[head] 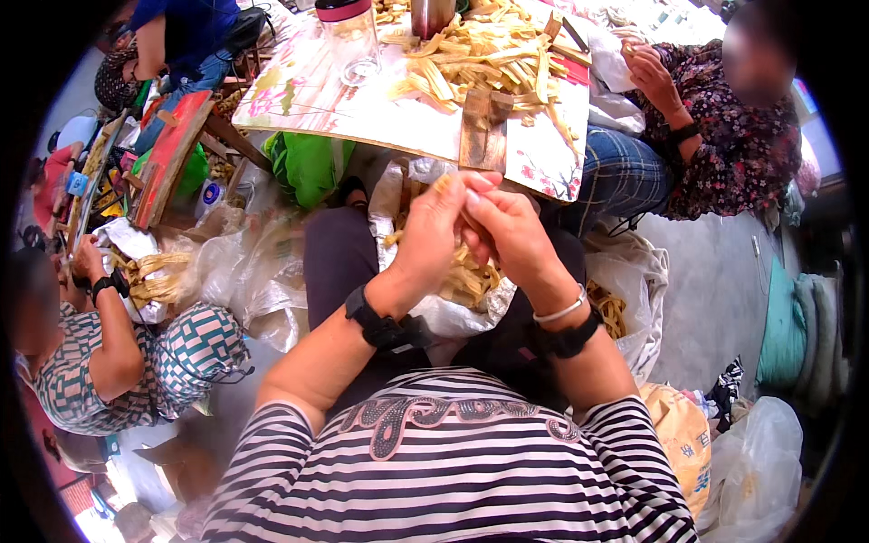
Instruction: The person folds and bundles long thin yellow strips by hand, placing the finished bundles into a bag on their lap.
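My left hand [431, 227] and my right hand [512, 227] meet in front of me, fingers curled and fingertips together. A small yellowish patch shows at the left thumb; whether it is a strip piece or a finger covering is unclear. Anything pinched between the fingers is hidden. Below the hands, a white woven sack [461, 319] between my knees holds pale yellow dried strips [472, 278]. Just beyond my fingertips, a notched wooden block [483, 132] lies at the near edge of the flower-patterned table [305, 102]. More yellow strips [502, 51] are heaped behind it.
A clear jar [349, 44] and a metal cup [432, 15] stand on the table. A co-worker [713, 136] sits at right, another [102, 353] at left by a bundle of strips [159, 275]. A strip-filled plastic bag [641, 292] stands by my right knee; a green bag [309, 166] hangs under the table.
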`<control>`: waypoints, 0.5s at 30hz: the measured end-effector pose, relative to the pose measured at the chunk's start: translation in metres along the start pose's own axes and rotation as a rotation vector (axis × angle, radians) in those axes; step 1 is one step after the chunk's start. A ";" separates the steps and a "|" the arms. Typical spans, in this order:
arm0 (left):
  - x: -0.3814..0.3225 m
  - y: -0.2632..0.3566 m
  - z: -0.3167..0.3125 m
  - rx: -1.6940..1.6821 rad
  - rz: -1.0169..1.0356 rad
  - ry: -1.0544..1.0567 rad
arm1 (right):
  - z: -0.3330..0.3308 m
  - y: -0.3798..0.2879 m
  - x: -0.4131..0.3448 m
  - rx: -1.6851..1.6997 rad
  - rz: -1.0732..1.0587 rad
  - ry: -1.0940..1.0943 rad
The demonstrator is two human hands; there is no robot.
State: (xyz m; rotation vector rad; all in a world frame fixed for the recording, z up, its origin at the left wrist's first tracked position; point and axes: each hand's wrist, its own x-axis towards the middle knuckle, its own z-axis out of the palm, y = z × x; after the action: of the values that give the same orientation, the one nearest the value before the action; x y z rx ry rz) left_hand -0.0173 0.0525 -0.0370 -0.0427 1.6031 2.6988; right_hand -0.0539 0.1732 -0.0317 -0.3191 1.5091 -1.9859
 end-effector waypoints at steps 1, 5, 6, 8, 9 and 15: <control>0.000 0.015 0.008 -0.146 0.067 0.074 | 0.006 -0.007 -0.007 -0.127 -0.071 0.016; 0.009 0.085 0.006 -0.574 0.325 0.092 | 0.017 -0.043 -0.032 -0.637 -0.195 0.049; 0.007 0.099 0.005 -0.456 0.430 0.171 | 0.021 -0.054 -0.038 -0.613 -0.217 0.028; -0.002 0.109 0.007 -0.156 0.672 0.326 | 0.030 -0.075 -0.049 -0.440 -0.217 -0.078; -0.005 0.105 0.013 0.020 0.796 0.420 | 0.027 -0.077 -0.050 -0.167 -0.153 -0.160; -0.046 0.042 0.013 0.722 0.652 0.084 | 0.046 -0.021 -0.040 -0.995 -0.804 0.191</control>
State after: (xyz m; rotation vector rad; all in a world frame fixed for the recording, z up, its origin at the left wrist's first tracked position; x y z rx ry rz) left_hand 0.0278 0.0444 0.0071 0.4410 2.9206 2.2569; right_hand -0.0049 0.1645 0.0098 -1.3366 2.7214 -1.5960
